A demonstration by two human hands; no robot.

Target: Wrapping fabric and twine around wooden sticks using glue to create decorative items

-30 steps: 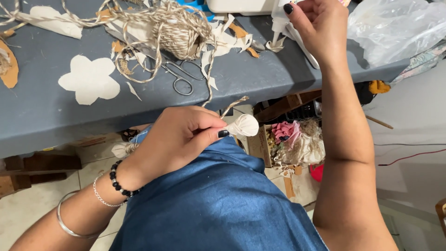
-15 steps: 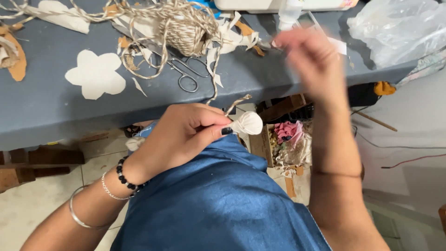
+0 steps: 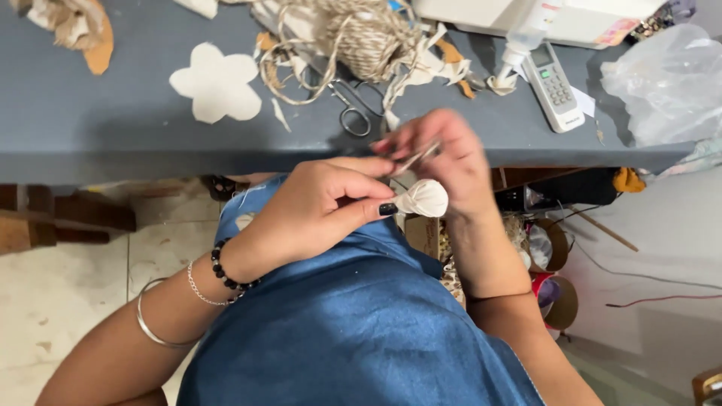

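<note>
Your left hand pinches a small cream folded-paper bud just below the grey table edge; your blurred right hand nips a thin strip above it; the bud looks shaped, unbound.

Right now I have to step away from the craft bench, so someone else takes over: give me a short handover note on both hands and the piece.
Left hand: shut on the small cream bundle, pinched at its gathered neck, over the lap.
Right hand: blurred, pinching a thin strip just above the bundle.
On the grey table: twine ball, scissors, flower cutout.
Done: bundle gathered into a round head.
Left: the neck shows no tie yet.
</note>
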